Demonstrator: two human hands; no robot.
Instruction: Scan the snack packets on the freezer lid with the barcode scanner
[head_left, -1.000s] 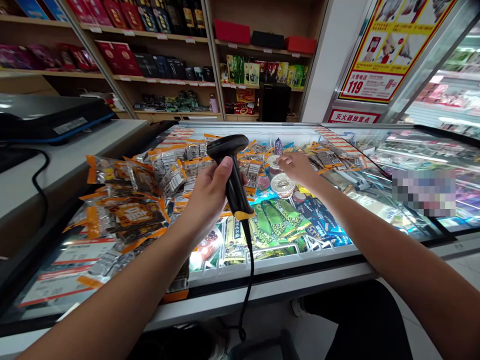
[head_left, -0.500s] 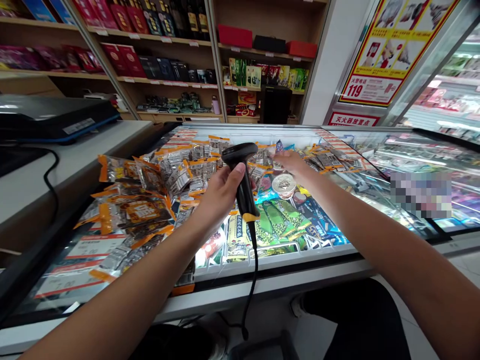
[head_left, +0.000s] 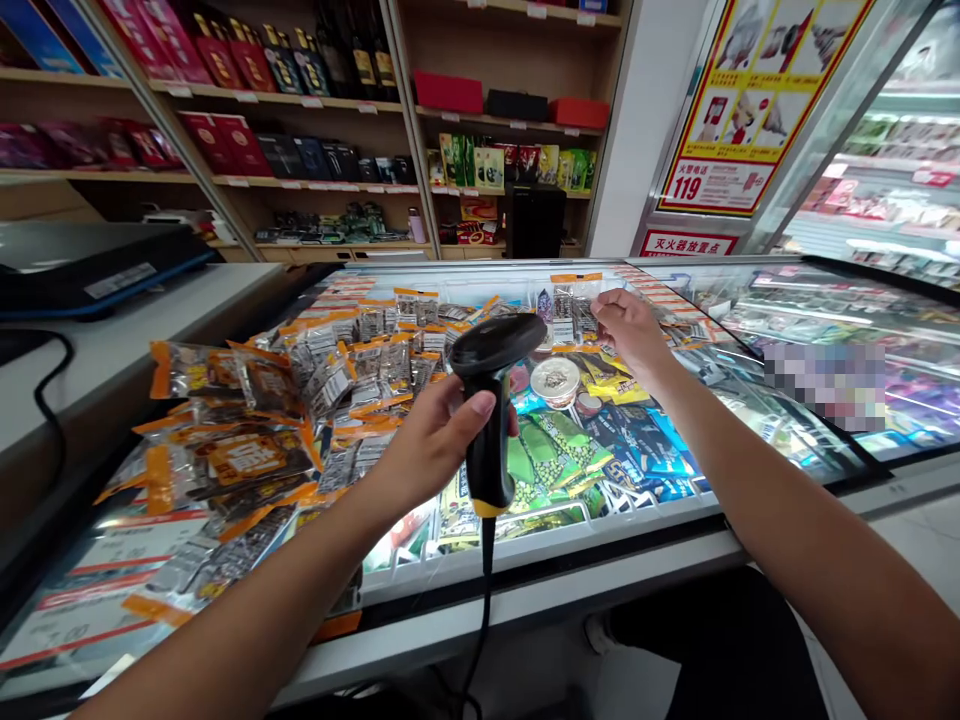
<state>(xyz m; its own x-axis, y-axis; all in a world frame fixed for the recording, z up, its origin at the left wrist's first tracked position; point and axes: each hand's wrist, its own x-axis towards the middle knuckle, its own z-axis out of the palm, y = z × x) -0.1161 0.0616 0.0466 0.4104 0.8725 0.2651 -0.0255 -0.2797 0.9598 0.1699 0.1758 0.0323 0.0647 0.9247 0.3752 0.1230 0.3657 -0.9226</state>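
Note:
My left hand (head_left: 431, 440) is wrapped round the grip of a black barcode scanner (head_left: 491, 400) with a yellow band, its cable hanging down over the freezer's front edge. The scanner head points towards the far side. My right hand (head_left: 628, 325) is raised above the freezer and pinches a snack packet (head_left: 574, 310) with an orange top strip, held upright just beyond the scanner. Below the two hands lie a round lidded cup (head_left: 555, 380) and green pea ice-cream packs (head_left: 559, 450).
A glass-topped chest freezer (head_left: 570, 545) spans the front, with several orange-edged snack packets (head_left: 247, 440) piled on its left lid. A white counter with a black device (head_left: 97, 265) stands to the left. Shelves of boxed goods (head_left: 300, 120) line the back wall. A second freezer lid (head_left: 840, 340) lies right.
My right hand has lifted a snack packet out of the pile and holds it up. The scanner in my left hand has tilted and moved slightly right and down.

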